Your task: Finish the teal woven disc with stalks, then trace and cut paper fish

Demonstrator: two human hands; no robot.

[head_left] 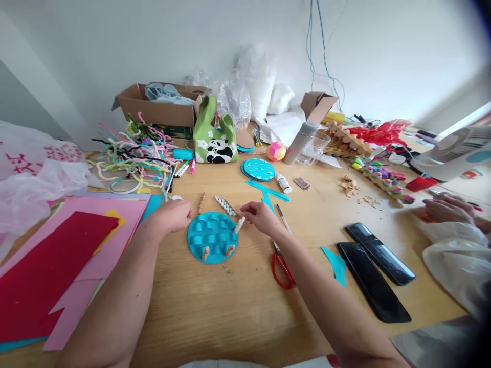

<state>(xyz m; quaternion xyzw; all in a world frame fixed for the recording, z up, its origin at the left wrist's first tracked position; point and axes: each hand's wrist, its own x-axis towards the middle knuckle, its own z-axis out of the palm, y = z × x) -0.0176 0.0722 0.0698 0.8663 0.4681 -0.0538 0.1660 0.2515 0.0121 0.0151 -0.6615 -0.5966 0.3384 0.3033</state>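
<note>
A round blue woven-paper disc (209, 232) lies on the table between my hands. Two tan twisted pieces (205, 252) stand on its near part. At its right edge a white twisted piece (239, 225) leans upright, its top at the pinched fingertips of my right hand (261, 215). My left hand (174, 215) is curled closed beside the disc's left edge; whatever its fingers may hold is hidden. Just beyond the disc lie a brown twisted strip (201, 203) and a blue-and-white braided strip (225, 206).
Red-handled scissors (282, 268) lie by my right forearm, two dark phones (374, 281) farther right. Coloured sheets (57, 266) cover the left side. Behind are pipe cleaners (134, 153), a green panda bag (216, 138) and a glue bottle (283, 182). Another person's hands (450, 209) rest at right.
</note>
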